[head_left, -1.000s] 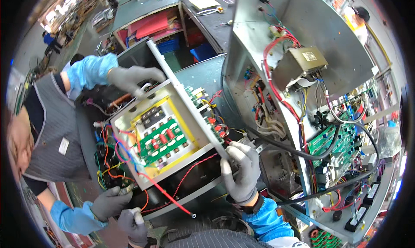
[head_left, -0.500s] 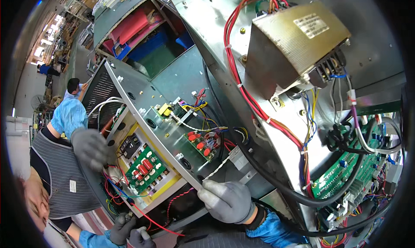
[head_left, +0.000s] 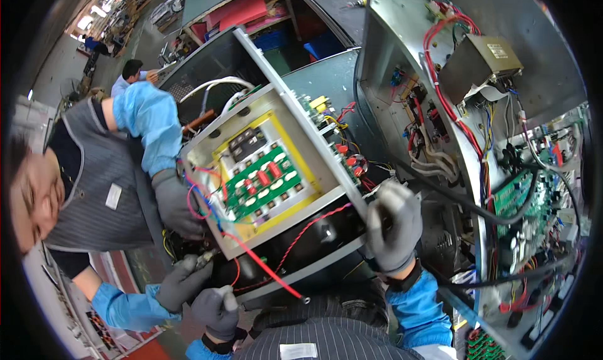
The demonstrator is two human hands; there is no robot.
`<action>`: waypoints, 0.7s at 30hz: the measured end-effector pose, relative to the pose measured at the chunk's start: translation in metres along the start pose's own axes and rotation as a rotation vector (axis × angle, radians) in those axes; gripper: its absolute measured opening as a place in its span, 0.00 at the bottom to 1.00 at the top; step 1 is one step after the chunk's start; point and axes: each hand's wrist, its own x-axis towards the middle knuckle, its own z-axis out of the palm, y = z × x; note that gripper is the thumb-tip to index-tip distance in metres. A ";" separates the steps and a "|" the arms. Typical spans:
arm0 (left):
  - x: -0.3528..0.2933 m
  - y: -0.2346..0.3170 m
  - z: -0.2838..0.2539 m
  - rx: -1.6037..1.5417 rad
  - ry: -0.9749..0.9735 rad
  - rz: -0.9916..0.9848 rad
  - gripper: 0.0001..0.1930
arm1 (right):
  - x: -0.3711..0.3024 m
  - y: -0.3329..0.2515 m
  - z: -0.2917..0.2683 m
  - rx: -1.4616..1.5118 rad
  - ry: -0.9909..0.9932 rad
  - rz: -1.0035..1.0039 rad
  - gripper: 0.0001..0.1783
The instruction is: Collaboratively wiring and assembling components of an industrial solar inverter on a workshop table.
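Note:
My right hand (head_left: 396,229), in a grey glove, is beside the right corner of an open metal chassis (head_left: 284,87). Its thumb stands apart from its fingers, and I see nothing between them. My left hand (head_left: 215,311), gloved too, has its fingers curled below the chassis's near left corner; what they hold, if anything, is hidden. Inside the chassis lies a green circuit board (head_left: 264,183) with red parts on a yellow-edged plate. A red cable (head_left: 267,269) with a ring terminal hangs over the near side, beside a twisted red wire (head_left: 295,244).
At the left a co-worker's gloved hands (head_left: 179,203) work among loose wires by the chassis. To the right stands a large metal cabinet with a transformer (head_left: 480,62), a thick black cable (head_left: 465,203) and green boards (head_left: 515,197). Behind is a bench with red material (head_left: 242,11).
The view has shifted, and the chassis appears turned. My right hand's thumb and fingers have parted from their pinch at the white twisted wire. The co-worker's upper hand has lowered to the wires.

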 end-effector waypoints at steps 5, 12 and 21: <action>0.010 -0.006 -0.008 -0.120 -0.083 0.236 0.03 | 0.033 -0.024 0.006 -0.006 -0.239 0.031 0.13; 0.011 -0.010 -0.011 -0.194 -0.053 0.260 0.06 | 0.093 -0.033 0.019 -0.108 -0.875 -0.350 0.14; 0.005 -0.012 -0.010 -0.204 0.025 0.295 0.06 | 0.068 -0.015 0.033 -0.282 -0.788 -0.423 0.17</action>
